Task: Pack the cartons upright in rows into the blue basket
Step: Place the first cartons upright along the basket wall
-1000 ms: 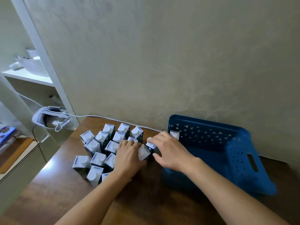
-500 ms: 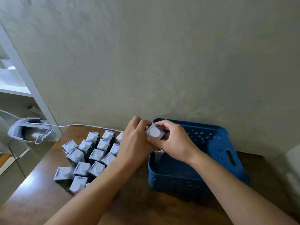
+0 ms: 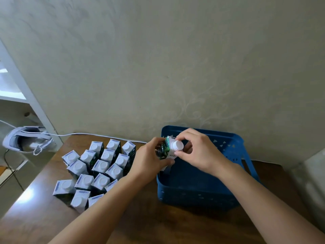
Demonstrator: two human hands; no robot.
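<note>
Both hands hold one carton [image 3: 169,150] over the near left corner of the blue basket [image 3: 235,175], tilted so its white cap faces the person. The left hand [image 3: 149,162] wraps around the green side from the left, and the right hand [image 3: 197,152] pinches it at the cap end with thumb and fingertips. Beneath it, inside the basket against the left wall, a pale sliver shows that could be another carton, though the hands cover most of it and I cannot tell. On the table [image 3: 158,226] to the left stands a cluster of cartons [image 3: 98,168], upright and packed close, white caps up; I count about seventeen, but the left forearm cuts across the nearest ones, so the tally is uncertain. The basket's floor is dark and hard to read. At the far left a white headset [image 3: 26,140] with a cable [image 3: 73,133] lies beside a shelf [image 3: 12,95], partly cut off by the picture's edge.
</note>
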